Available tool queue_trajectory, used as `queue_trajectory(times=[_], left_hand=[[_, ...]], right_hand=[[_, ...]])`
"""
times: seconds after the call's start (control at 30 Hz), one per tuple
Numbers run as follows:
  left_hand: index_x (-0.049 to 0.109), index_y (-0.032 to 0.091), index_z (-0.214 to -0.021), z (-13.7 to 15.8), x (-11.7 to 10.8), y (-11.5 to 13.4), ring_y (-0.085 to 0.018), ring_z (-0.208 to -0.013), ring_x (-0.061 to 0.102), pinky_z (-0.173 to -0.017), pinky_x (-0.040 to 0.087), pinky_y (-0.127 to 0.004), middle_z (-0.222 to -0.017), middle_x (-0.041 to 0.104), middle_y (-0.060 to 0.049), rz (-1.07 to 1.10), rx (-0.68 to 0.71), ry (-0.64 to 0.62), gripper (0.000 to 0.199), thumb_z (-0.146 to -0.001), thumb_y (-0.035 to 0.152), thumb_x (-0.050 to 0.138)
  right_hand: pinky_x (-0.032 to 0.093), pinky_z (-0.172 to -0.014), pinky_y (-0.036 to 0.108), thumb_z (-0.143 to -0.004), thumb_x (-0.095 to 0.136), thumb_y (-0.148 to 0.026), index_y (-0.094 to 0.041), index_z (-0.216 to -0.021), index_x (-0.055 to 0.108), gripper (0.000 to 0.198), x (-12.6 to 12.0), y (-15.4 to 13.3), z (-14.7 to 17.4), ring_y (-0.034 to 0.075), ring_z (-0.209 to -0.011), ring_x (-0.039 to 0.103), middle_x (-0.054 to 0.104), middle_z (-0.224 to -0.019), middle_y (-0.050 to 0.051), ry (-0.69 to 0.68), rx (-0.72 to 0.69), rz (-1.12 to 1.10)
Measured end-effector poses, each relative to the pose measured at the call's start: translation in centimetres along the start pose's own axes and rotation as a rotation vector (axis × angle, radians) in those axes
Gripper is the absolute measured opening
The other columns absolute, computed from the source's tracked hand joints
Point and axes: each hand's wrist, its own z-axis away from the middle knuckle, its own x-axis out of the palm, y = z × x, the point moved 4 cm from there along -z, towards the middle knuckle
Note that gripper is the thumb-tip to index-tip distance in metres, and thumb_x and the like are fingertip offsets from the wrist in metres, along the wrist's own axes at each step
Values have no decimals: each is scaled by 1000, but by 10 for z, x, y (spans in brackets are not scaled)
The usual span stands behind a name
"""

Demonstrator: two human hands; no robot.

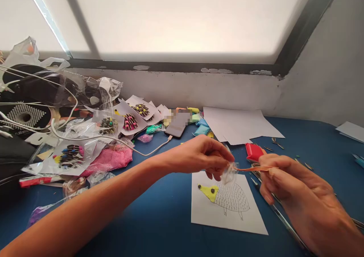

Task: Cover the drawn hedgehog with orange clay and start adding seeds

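Spreading across the foreground is a blue table [159, 219] set against a grey wall below a wide, bright window [176, 18] with a dark frame. Plain white sheets [239, 126] lie near the wall, and a phone [178, 126] on a white cable lies beside them with small coloured packets around it. At the left sits a heap of clear plastic bags, white cables and finished hedgehog cards [131, 121] dotted with coloured beads, with a pink cloth [112, 159] in front. A white sheet with a hedgehog drawing [227, 202], its head filled in yellow, lies flat on the table just under the hands. A red tool [254, 152] rests beyond them.

The small clear plastic bag [229, 173] is crumpled and see-through, held up above the drawing between the two hands. A thin orange strip [253, 169] runs from its mouth across to the right.

The left hand [203, 156] reaches in from the left, forearm stretched across the table, fingertips pinched shut on the top of the bag. The right hand [287, 181] comes from the lower right, palm turned inward, fingers curled and pinching the far end of the orange strip.
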Motion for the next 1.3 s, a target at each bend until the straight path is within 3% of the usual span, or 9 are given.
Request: queue_trajectory(times=[0.13,0.27,0.4,0.5,0.7,0.87,1.03,1.17,1.3], left_hand=[[67,8,-101,-2,6,-2,-11,-64,64,-59,52,-21,-69,65,-2,97,-22,-14,16,-90,18,62],[67,9,-98,-4,8,-5,-11,-61,65,-57,52,-21,-67,65,-1,130,-42,17,15,-87,19,66],[68,9,-99,-5,10,-6,-11,-61,65,-58,54,-21,-69,67,-2,146,-36,36,18,-86,22,68],[69,9,-97,-8,12,-9,-10,-61,65,-61,56,-22,-69,67,-2,164,-61,68,16,-86,19,67],[71,8,-96,-10,17,-17,-11,-64,65,-66,57,-24,-68,67,-3,215,-106,84,17,-85,20,68],[72,7,-101,-9,21,-20,-12,-63,65,-65,56,-25,-66,66,-3,214,-150,123,21,-85,20,65],[70,8,-107,-10,27,-24,-10,-61,62,-64,54,-23,-68,64,-2,237,-145,150,26,-85,18,62],[59,9,-128,-9,32,-26,-10,-61,60,-59,50,-21,-69,63,-1,167,-100,105,43,-86,15,57],[60,9,-126,-7,32,-21,-12,-66,60,-62,49,-22,-70,63,-2,42,-73,92,41,-85,14,55]], right_hand=[[49,-40,29,-85,57,-49,-25,-61,60,34,10,0,-4,14,-38,47,47,-41,-2,-198,193,-306],[40,-33,22,-77,71,-48,-25,-81,70,24,11,8,-1,8,-34,42,62,-55,-1,-178,333,-439],[46,-39,23,-82,66,-49,-23,-91,74,29,5,17,2,11,-43,53,62,-63,0,-78,216,-222],[50,-43,23,-94,48,-49,-22,-94,72,36,6,20,6,14,-45,58,58,-53,-1,-156,98,67],[49,-44,21,-89,62,-36,-26,-102,66,17,13,11,10,12,-50,61,60,-64,-4,-109,-202,409],[48,-42,22,-88,66,-41,-26,-84,69,16,14,12,13,13,-48,59,58,-59,-3,-86,-256,420],[54,-47,22,-87,68,-42,-25,-96,74,20,14,21,15,14,-59,67,70,-82,3,-95,-169,321],[52,-48,20,-88,68,-36,-26,-98,75,15,20,21,15,13,-62,66,65,-75,0,-120,-204,248],[52,-53,19,-92,62,-28,-25,-99,71,12,24,18,17,11,-62,64,64,-76,-1,-155,-278,298]])
